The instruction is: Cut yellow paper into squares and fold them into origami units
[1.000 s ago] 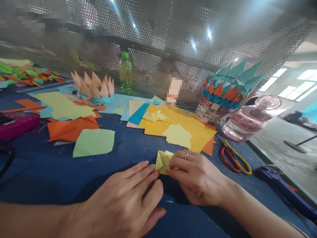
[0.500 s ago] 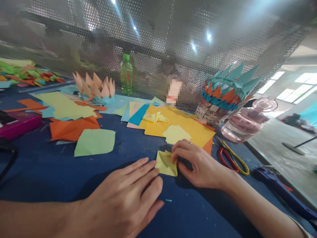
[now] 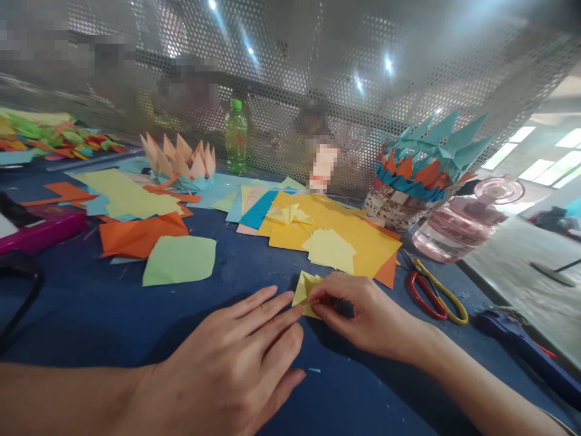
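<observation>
A small folded pale-yellow paper piece (image 3: 305, 289) lies on the dark blue table (image 3: 91, 315) in front of me. My right hand (image 3: 363, 315) pinches its right side, fingers closed on the paper. My left hand (image 3: 236, 369) lies flat on the table with fingers stretched out, the fingertips touching the paper's left edge. Just behind lie a stack of pale-yellow squares (image 3: 331, 249) on orange-yellow sheets (image 3: 363, 239) and another folded yellow piece (image 3: 290, 214).
Red-and-yellow scissors (image 3: 436, 293) lie right of my hand, a blue tool (image 3: 521, 348) beyond them. A pink water jug (image 3: 458, 221), a basket with teal and orange paper points (image 3: 413, 181), a green bottle (image 3: 236, 138), peach paper shapes (image 3: 179, 158) and loose coloured sheets (image 3: 136, 218) stand behind. A perforated metal screen (image 3: 290, 79) backs the table.
My right hand lifted from pressing the paper flat, then closed in a pinch on its right side, tilting the piece up. My left hand has hardly moved.
</observation>
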The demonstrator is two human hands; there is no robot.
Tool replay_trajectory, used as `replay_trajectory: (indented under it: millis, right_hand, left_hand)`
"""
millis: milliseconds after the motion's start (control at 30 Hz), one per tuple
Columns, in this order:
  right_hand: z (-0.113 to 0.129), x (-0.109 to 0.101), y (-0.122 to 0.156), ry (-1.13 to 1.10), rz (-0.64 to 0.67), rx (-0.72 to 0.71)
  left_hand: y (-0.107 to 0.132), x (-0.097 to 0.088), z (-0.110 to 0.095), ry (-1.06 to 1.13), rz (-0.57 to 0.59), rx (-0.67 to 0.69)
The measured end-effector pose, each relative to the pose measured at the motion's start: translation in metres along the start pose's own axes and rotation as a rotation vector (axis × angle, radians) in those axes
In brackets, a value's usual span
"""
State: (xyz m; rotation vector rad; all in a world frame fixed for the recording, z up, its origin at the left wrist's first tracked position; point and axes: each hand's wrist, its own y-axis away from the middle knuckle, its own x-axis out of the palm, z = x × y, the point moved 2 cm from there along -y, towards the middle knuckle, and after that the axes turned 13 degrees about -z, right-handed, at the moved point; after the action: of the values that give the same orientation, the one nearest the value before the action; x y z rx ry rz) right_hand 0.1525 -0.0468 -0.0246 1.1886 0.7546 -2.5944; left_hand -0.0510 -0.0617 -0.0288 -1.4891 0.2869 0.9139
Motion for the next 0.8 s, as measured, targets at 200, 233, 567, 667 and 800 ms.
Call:
replay_trajectory:
  millis: [200,233,567,667,800]
  right_hand:
    - [-0.0047,0.0021,-0.0014,0.0,-0.009,-0.03]
    - [-0.0049,0.0016,-0.0013,-0.002,-0.006,-0.039]
    - [-0.0018,-0.0035,0.0007,0.014,0.04,-0.147]
    - [0.0004,-0.0047,0.0001,0.027,0.053,-0.168]
    - [0.0022,-0.0051,-0.0002,0.035,0.063,-0.191]
  left_hand:
    - [-0.0002,0.0027,0.0018,0.032,0.028,-0.038]
    - [-0.0008,0.0027,0.0017,0.037,0.025,-0.041]
    - [-0.0043,-0.001,0.0008,0.04,0.003,-0.083]
    - [-0.0036,-0.0008,0.0006,0.036,-0.007,-0.074]
    - [-0.0045,0.0007,0.0017,0.028,-0.001,-0.053]
